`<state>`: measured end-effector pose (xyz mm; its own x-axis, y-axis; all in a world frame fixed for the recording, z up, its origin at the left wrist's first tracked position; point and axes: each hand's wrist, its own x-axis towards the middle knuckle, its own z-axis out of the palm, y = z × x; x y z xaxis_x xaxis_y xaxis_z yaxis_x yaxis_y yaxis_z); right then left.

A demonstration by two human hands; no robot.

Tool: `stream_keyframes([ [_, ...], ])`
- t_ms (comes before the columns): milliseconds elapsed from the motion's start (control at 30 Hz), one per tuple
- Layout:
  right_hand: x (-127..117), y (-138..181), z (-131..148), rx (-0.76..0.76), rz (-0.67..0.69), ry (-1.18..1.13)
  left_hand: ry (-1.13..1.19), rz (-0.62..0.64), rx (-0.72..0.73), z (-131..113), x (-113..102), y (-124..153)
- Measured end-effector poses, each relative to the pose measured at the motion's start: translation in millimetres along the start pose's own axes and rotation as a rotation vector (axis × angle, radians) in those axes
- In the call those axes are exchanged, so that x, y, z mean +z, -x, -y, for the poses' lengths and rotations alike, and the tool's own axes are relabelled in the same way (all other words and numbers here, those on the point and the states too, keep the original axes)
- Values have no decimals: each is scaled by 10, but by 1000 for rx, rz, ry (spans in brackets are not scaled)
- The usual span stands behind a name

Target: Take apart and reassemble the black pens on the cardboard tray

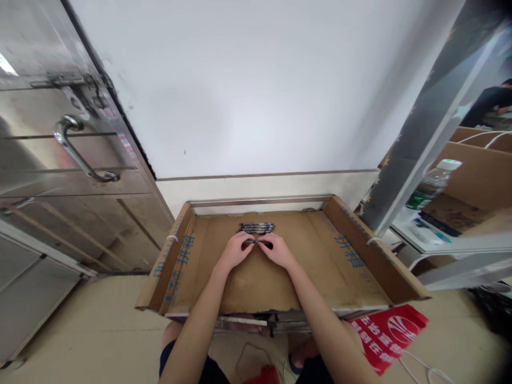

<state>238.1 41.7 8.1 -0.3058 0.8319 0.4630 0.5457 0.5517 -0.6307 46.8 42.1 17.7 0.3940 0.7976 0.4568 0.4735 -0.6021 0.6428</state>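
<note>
Between my two hands is a dark pen (256,241), lying roughly sideways just above the cardboard. My left hand (236,249) pinches its left part with thumb and fingertips. At its right part my right hand (277,249) pinches in the same way, and the fingertips of both hands almost meet. Just beyond them, several pens (256,227) with dark and clear parts lie side by side in a row, also pointing sideways. The cardboard (264,288) under them lines the table. Small details of the held pen are too fine to make out.
Raised cardboard walls (360,248) edge the table left and right, held by white ties. A white wall (256,106) stands behind, a metal door (40,133) at left. On the right, a shelf holds a plastic bottle (434,184) and a cardboard box (484,176). A red bag (394,336) hangs low.
</note>
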Motion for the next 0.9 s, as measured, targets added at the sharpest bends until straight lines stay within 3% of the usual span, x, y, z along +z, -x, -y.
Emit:
stream_keyframes([
  [900, -5, -8, -29, -18, -30, 39, -72, -36, -31, 45, 24, -7],
])
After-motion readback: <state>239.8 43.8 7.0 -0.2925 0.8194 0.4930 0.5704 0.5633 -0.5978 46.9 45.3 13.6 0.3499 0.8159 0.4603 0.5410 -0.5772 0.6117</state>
